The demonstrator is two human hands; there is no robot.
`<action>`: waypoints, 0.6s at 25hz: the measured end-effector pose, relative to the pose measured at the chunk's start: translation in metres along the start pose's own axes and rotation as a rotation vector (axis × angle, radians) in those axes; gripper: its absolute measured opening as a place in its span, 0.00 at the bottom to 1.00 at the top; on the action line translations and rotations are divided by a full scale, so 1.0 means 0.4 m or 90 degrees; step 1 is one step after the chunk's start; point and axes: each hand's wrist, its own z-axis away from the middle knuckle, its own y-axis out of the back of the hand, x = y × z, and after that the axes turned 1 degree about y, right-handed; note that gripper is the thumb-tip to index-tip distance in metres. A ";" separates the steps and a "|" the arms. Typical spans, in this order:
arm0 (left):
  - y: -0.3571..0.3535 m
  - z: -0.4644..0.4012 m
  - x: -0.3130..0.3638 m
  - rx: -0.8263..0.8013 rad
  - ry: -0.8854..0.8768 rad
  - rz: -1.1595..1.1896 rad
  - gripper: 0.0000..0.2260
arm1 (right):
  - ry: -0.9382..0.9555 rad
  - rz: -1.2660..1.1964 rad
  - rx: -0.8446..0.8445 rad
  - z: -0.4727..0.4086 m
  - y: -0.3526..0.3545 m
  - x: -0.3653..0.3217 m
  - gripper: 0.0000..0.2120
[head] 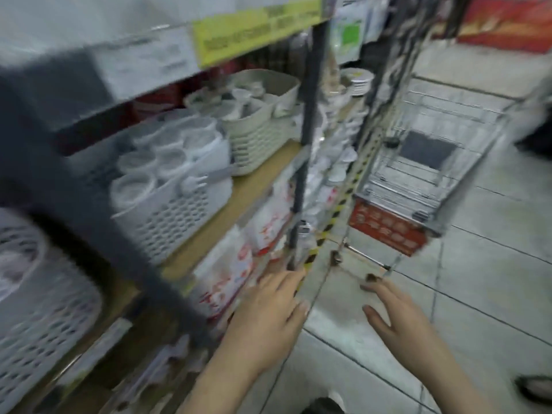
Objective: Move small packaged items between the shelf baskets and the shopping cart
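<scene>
Blurred picture here, the head is swinging, but both hands are in shot and both are empty. The left hand [265, 312] hangs low beside the shelf [239, 186], fingers spread wide, palm down, in front of the red-and-white packets [227, 273] on the lower level. The right hand [397, 315] hovers out over the floor tiles [478, 294], fingers loosely open too, holding nothing.

The goods: two perforated baskets on the middle shelf. The grey basket [179, 210] nearer us is packed with round clear-lidded tubs [134, 186], and the beige basket [263, 141] beyond it carries more small pots. A third white basket [38, 309] sits at the far left edge. The shopping cart [424, 162] stands well apart down the aisle, wire sides, red panel on its near end, and it looks empty (though the blur makes that hard to swear to).

My read is that this is a reach between pick-ups, nothing grasped yet. To do it well: steady the head first, then lift the left hand to the grey basket, take one tub by its rim rather than pinching the lid, and clear the dark upright post [301, 162] on the way out. The cart is far off, so step closer before placing.
</scene>
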 end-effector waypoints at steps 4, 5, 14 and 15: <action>-0.121 -0.171 0.060 -0.092 0.032 0.060 0.21 | -0.115 0.001 -0.020 0.003 0.060 0.218 0.15; -0.154 -0.208 0.074 -0.103 0.041 0.055 0.20 | -0.133 -0.001 -0.027 0.000 0.071 0.268 0.15; -0.332 -0.510 0.108 -0.220 0.122 0.005 0.22 | -0.192 -0.064 -0.063 -0.147 0.126 0.521 0.17; -0.341 -0.553 0.099 -0.229 0.135 0.003 0.22 | -0.193 -0.071 -0.062 -0.187 0.134 0.538 0.17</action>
